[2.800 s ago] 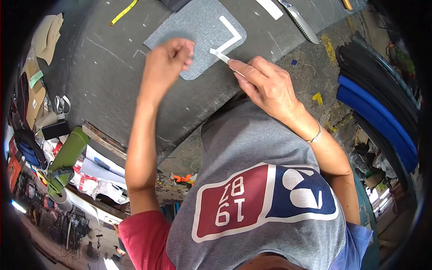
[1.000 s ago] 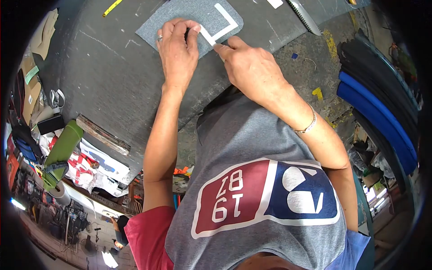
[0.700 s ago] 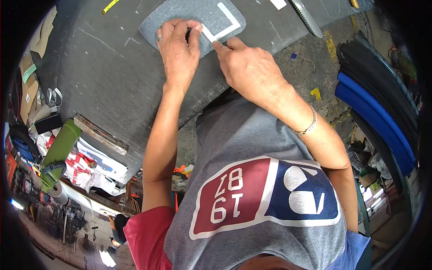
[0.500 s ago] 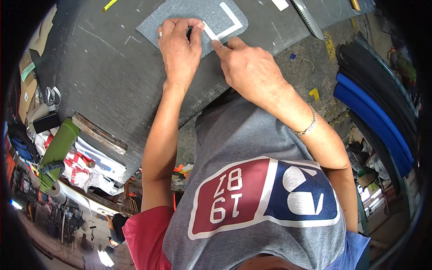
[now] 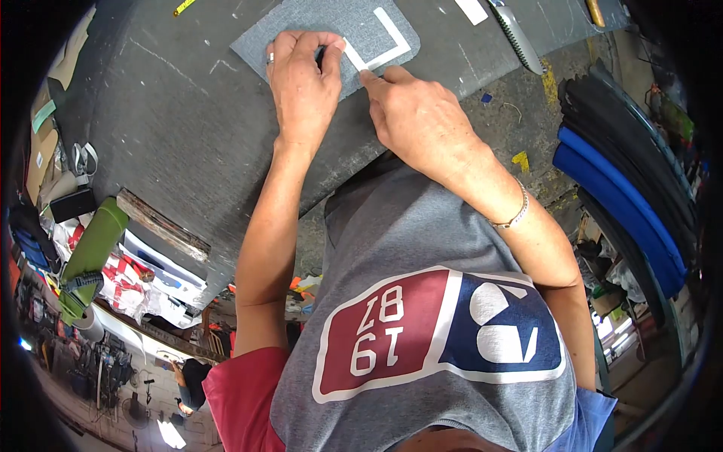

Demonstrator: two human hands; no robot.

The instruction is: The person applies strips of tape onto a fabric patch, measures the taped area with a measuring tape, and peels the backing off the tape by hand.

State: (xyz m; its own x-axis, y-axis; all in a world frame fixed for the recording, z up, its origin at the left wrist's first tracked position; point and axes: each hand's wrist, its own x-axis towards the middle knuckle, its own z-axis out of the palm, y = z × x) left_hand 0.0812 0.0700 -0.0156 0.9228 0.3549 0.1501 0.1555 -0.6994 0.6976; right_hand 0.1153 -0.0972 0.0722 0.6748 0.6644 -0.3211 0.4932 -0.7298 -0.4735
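Observation:
A grey fabric piece (image 5: 301, 16) with rounded corners lies on the dark worktop. On it a narrow white strip (image 5: 392, 54) runs in a squared U shape. My left hand (image 5: 305, 83) rests over the fabric, thumb and fingers pinched at the strip's near-left end. My right hand (image 5: 422, 113) is closed, with its index fingertip pressing on the strip's lower corner and the other fingers curled. The right thumb is mostly hidden.
The dark worktop (image 5: 166, 113) carries a saw-toothed blade (image 5: 518, 39), a white piece (image 5: 471, 10) and a yellow tape measure (image 5: 183, 6). A green roll (image 5: 94, 252) stands at left. Black and blue sheets (image 5: 617, 203) hang at right. Another person (image 5: 194, 380) is far behind.
The whole view has shifted slightly. Both hands keep nearly the same place on the white strip and the fabric.

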